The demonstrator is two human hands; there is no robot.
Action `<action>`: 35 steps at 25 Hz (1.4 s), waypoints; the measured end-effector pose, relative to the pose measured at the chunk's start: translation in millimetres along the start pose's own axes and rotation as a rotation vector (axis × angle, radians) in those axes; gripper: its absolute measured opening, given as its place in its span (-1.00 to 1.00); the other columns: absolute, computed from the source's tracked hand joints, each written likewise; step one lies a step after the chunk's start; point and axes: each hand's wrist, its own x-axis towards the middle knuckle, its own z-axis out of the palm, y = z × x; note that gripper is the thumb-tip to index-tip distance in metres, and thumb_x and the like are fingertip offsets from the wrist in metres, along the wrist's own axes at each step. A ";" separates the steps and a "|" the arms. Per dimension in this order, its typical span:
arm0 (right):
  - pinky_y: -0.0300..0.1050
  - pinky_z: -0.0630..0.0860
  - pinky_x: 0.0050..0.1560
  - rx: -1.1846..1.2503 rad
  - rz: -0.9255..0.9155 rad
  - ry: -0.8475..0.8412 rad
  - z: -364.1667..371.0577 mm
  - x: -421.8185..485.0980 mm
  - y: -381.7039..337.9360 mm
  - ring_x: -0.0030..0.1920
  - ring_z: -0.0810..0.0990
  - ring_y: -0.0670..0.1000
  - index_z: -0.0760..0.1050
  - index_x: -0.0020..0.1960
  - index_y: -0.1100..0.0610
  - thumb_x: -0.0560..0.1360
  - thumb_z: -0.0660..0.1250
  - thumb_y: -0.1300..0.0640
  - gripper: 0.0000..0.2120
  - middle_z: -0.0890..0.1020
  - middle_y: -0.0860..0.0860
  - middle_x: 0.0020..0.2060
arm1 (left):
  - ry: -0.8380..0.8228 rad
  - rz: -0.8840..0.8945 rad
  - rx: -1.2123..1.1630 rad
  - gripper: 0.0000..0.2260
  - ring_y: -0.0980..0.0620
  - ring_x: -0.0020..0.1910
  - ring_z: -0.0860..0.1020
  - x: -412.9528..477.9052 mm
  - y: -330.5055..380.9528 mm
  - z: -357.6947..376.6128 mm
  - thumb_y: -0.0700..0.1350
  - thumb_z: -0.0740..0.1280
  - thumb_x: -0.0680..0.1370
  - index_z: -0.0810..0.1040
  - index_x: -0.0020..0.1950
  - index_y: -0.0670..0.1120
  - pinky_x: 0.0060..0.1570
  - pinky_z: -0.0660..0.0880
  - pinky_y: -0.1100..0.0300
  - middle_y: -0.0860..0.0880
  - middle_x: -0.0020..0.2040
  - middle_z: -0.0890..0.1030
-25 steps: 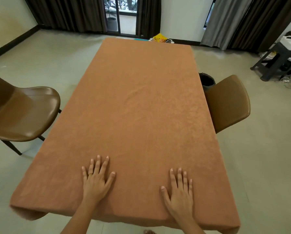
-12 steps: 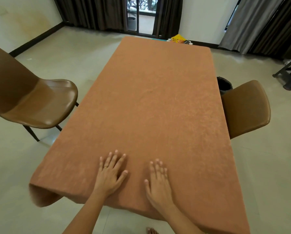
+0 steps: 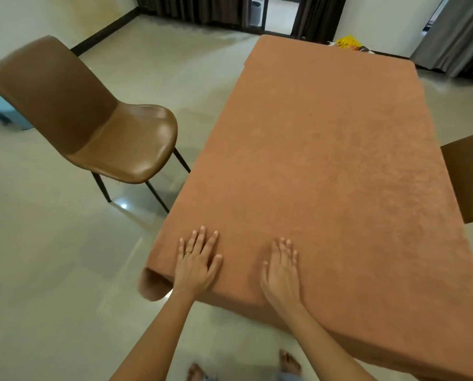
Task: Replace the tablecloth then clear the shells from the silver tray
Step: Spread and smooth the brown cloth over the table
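An orange-brown tablecloth (image 3: 331,160) covers the whole long table and hangs over its near edge and near-left corner. My left hand (image 3: 198,264) lies flat on the cloth beside that corner, fingers spread, a ring on one finger. My right hand (image 3: 282,270) presses flat on the cloth a little to the right, fingers straight and close together. No silver tray or shells are in view.
A brown chair (image 3: 92,114) stands left of the table on the tiled floor. Another brown chair (image 3: 469,177) is tucked against the table's right side. Dark curtains and a glass door line the far wall. A yellow packet (image 3: 346,44) lies beyond the table's far end.
Both hands slid left along the near edge of the cloth, the right hand closing toward the left. My view swung left, bringing the left chair further into sight.
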 end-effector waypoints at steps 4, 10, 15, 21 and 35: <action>0.03 -0.04 0.47 0.032 -0.170 -0.047 36.5 34.6 -95.9 0.50 0.17 0.11 0.27 0.47 0.20 0.52 0.04 -0.01 -0.44 0.26 0.16 0.48 | -0.062 0.171 0.061 -0.43 0.00 0.53 0.08 15.3 -43.8 -12.6 0.27 -0.07 0.56 0.07 0.55 0.12 0.44 -0.22 0.00 0.06 0.55 0.04; 0.02 -0.02 0.50 -0.041 -0.168 -0.012 39.7 32.0 -108.9 0.52 0.10 -0.02 0.20 0.51 0.05 0.53 0.10 -0.08 -0.43 0.21 0.03 0.51 | -0.118 0.208 0.011 -0.28 0.12 0.52 -0.25 15.0 -89.7 -29.9 0.39 -0.19 0.51 -0.17 0.56 0.05 0.45 -0.34 0.04 0.13 0.54 -0.19; 0.11 0.24 0.38 -0.077 -0.019 0.091 44.5 51.5 -142.1 0.27 0.48 0.15 0.54 0.15 0.11 0.41 0.12 -0.03 -0.58 0.57 0.13 0.18 | -0.211 0.384 0.075 -0.21 -0.02 0.49 -0.35 57.8 -115.8 -44.0 0.41 -0.19 0.49 -0.23 0.55 -0.06 0.43 -0.40 0.03 0.00 0.55 -0.24; 0.03 -0.02 0.48 0.027 0.100 0.102 64.8 183.8 -208.6 0.47 0.23 0.16 0.32 0.43 0.20 0.47 0.07 -0.08 -0.39 0.31 0.16 0.45 | -0.350 0.690 0.088 -0.11 -0.05 0.53 -0.22 112.0 -133.4 -67.4 0.43 -0.03 0.49 -0.18 0.56 -0.16 0.41 -0.45 0.04 -0.11 0.53 -0.20; 0.06 0.25 0.39 0.056 0.235 0.053 67.3 253.3 -229.5 0.42 0.31 0.18 0.26 0.45 0.17 0.52 0.07 -0.11 -0.42 0.36 0.12 0.42 | -0.551 0.816 -0.125 -0.49 -0.09 0.35 0.35 223.5 -170.9 -119.7 0.13 0.04 0.57 0.32 0.44 -0.10 0.42 0.10 0.13 -0.11 0.40 0.39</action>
